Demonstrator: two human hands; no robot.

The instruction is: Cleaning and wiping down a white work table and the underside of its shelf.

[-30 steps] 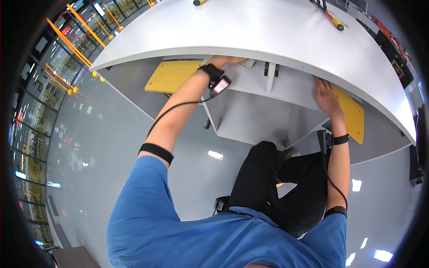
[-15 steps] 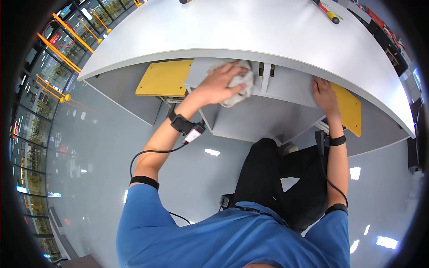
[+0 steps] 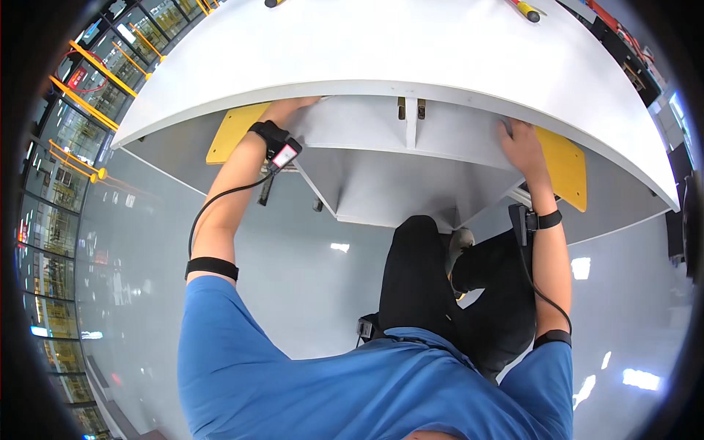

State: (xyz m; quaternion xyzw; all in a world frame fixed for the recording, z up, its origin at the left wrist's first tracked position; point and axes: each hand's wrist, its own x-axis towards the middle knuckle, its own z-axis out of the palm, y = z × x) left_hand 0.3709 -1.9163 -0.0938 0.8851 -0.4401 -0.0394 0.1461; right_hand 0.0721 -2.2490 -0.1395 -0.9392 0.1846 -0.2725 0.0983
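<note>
Two bare hands are held at the underside of a broad white tabletop with a curved front edge (image 3: 396, 44), and the clearest change is on the left. Half a second ago the left hand (image 3: 295, 107) was seen over the middle of a pale grey flat shelf (image 3: 352, 125), with a crumpled off-white cloth under its palm; now it is found at the shelf's left end, beside a yellow rectangular panel (image 3: 233, 132) that is partly covered by the forearm. By this shift, attention seems to be turned from the shelf's middle to its left end.

The left fingers are hidden beneath the tabletop edge, so how far they are spread, and whether anything is gripped, cannot be told. The cloth cannot be made out either; it is probably carried under that hand. The middle of the shelf is left in plain view, split by a thin white upright divider (image 3: 411, 128) with a dark metal bracket (image 3: 401, 108) on its left.

The right hand (image 3: 524, 149) is kept nearly where it was, extended against the shelf's right end, just beside a second yellow panel (image 3: 563, 167). Its thumb is parted from the fingers, and no object is seen in it.
</note>
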